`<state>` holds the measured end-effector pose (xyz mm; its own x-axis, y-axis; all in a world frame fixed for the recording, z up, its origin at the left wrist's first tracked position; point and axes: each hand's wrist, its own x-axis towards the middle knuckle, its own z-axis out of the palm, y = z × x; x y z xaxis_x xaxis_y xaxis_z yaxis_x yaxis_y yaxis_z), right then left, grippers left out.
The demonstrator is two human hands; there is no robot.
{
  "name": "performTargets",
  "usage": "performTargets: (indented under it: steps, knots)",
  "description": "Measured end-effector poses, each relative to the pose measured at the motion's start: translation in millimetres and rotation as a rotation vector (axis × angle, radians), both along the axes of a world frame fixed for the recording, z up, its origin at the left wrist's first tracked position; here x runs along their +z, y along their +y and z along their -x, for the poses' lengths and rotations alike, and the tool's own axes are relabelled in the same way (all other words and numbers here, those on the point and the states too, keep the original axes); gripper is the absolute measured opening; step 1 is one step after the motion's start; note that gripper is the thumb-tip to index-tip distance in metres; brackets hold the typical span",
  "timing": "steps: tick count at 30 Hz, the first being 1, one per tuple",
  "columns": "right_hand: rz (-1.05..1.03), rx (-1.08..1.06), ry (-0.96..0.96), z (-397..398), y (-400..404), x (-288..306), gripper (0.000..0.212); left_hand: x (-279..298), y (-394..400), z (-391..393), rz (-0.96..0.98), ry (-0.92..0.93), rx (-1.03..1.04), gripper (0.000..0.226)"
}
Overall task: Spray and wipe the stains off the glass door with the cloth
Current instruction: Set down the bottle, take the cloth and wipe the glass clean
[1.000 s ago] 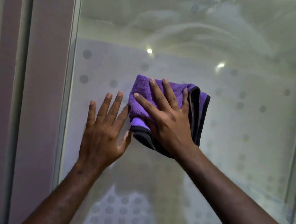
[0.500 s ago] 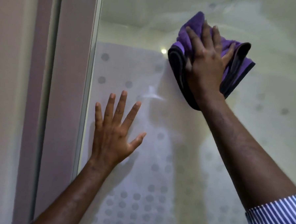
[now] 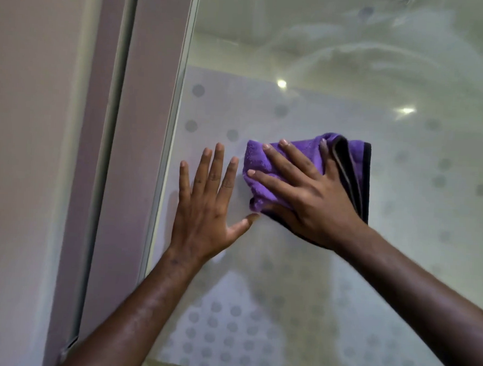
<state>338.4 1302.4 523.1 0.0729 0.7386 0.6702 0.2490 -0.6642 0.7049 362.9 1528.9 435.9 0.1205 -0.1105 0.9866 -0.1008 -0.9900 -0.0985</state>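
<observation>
The glass door (image 3: 401, 205) fills most of the view, frosted with grey dots and streaked with curved wipe marks near the top. A folded purple cloth (image 3: 259, 162) with a dark edge lies flat against the glass at mid height. My right hand (image 3: 307, 194) presses on the cloth with fingers spread across it. My left hand (image 3: 208, 206) rests flat on the glass just left of the cloth, fingers apart and holding nothing; its thumb tip nearly touches the cloth's lower corner. No spray bottle is in view.
The door's pale metal edge (image 3: 172, 140) runs down the left of the glass. Beyond it stand a mauve frame (image 3: 141, 149) and a plain wall (image 3: 34, 172). Two ceiling lights reflect in the glass at the upper right.
My right hand swept the cloth up to the top of the glass, then back down and left beside my left hand. My left hand stayed flat on the glass.
</observation>
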Motion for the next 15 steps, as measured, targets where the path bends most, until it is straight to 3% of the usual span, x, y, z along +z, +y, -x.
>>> performTargets:
  steps: [7, 15]
  knots:
    - [-0.471, 0.045, 0.037, 4.3, 19.2, 64.4, 0.060, 0.1, -0.1, 3.2, -0.015, 0.047, 0.037, 0.116]
    - [-0.062, 0.053, 0.018, -2.2, 26.3, -16.4, 0.058, 0.7, 0.3, 2.0, -0.003, 0.037, 0.009, 0.120]
